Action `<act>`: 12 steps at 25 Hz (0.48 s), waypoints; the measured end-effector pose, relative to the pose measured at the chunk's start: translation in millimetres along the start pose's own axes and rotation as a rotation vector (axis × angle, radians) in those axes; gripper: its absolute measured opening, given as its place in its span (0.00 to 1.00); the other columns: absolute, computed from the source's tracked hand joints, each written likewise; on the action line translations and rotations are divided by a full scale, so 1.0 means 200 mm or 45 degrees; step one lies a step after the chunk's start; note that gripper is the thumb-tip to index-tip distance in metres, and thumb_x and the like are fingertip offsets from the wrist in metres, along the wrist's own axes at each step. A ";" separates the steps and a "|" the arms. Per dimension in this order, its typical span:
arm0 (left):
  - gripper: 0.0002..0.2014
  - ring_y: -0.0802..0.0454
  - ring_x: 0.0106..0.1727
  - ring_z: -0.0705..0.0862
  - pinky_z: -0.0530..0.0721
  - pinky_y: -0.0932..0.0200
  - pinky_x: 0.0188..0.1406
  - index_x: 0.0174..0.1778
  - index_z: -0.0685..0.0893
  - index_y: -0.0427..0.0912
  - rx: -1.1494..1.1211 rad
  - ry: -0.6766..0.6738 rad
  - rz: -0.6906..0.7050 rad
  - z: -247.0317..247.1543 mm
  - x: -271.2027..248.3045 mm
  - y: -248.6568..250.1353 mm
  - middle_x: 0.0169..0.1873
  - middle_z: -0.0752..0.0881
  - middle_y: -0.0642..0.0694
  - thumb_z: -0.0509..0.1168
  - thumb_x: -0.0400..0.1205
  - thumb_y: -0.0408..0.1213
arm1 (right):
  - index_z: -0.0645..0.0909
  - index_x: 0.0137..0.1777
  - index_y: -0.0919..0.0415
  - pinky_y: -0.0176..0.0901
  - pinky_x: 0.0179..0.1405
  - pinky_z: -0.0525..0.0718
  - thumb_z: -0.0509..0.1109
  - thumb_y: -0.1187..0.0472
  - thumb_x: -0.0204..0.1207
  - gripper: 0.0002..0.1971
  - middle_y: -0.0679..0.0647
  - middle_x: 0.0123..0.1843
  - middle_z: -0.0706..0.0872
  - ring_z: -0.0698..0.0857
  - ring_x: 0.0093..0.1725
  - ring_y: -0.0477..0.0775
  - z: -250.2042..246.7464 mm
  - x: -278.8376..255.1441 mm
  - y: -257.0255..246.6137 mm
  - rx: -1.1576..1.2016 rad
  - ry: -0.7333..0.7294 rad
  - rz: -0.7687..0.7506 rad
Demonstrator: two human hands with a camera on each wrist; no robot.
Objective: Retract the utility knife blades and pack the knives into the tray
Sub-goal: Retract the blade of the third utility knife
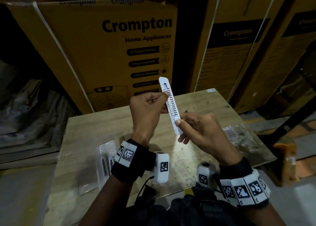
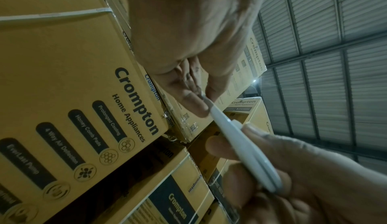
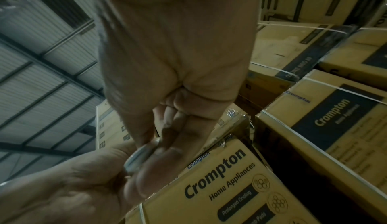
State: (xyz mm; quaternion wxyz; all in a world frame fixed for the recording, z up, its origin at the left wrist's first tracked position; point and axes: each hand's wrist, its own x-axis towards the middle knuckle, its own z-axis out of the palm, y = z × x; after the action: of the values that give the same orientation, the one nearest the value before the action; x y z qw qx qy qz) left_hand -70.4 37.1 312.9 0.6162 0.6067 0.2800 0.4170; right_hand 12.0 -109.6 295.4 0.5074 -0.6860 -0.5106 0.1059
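Both hands hold one white utility knife (image 1: 170, 104) up above the wooden table (image 1: 95, 128), tip pointing up and away. My left hand (image 1: 150, 104) pinches its upper half, thumb on the toothed slot. My right hand (image 1: 196, 124) grips the lower end, thumb on the slider near the bottom of the slot. No blade shows beyond the tip. In the left wrist view the knife (image 2: 243, 146) runs from my left fingers down into the right hand (image 2: 303, 169). In the right wrist view only a short edge of the knife (image 3: 138, 158) shows between the fingers. A clear tray (image 1: 104, 164) with white knives lies at the table's left.
Tall Crompton cardboard boxes (image 1: 109, 51) stand right behind the table, more to the right (image 1: 239, 54). Grey wrapped bundles (image 1: 25, 109) lie on the left. An orange object (image 1: 285, 150) sits off the table's right edge.
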 end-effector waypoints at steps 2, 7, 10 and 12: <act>0.07 0.42 0.34 0.94 0.93 0.51 0.33 0.45 0.94 0.32 0.017 0.011 -0.014 0.01 0.01 0.00 0.35 0.95 0.41 0.77 0.80 0.34 | 0.90 0.59 0.68 0.47 0.24 0.90 0.70 0.64 0.85 0.10 0.56 0.35 0.93 0.91 0.27 0.45 -0.02 0.01 0.01 -0.060 0.000 -0.080; 0.07 0.46 0.31 0.93 0.91 0.54 0.29 0.45 0.94 0.31 0.062 -0.009 -0.015 0.02 0.01 -0.01 0.34 0.94 0.40 0.77 0.80 0.33 | 0.90 0.45 0.67 0.37 0.21 0.83 0.68 0.59 0.85 0.14 0.49 0.30 0.91 0.87 0.23 0.39 -0.05 0.05 0.03 -0.247 -0.006 -0.320; 0.07 0.52 0.27 0.90 0.87 0.58 0.25 0.45 0.94 0.30 0.039 0.032 -0.016 0.02 0.00 -0.03 0.33 0.94 0.40 0.76 0.80 0.33 | 0.90 0.42 0.67 0.29 0.23 0.80 0.68 0.58 0.85 0.16 0.51 0.28 0.91 0.81 0.22 0.33 -0.03 0.05 0.05 -0.290 0.038 -0.406; 0.07 0.53 0.26 0.89 0.86 0.60 0.23 0.45 0.93 0.30 0.033 0.039 -0.008 0.01 0.00 -0.03 0.32 0.93 0.41 0.76 0.80 0.32 | 0.91 0.45 0.67 0.27 0.24 0.80 0.69 0.58 0.85 0.14 0.52 0.30 0.92 0.80 0.24 0.29 -0.03 0.06 0.05 -0.265 0.035 -0.430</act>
State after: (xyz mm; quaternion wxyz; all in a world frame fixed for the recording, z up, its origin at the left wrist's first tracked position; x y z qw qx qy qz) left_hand -67.1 37.2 307.1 0.6053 0.6073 0.2966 0.4205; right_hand 27.0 -103.1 293.2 0.4511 -0.6407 -0.6197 -0.0436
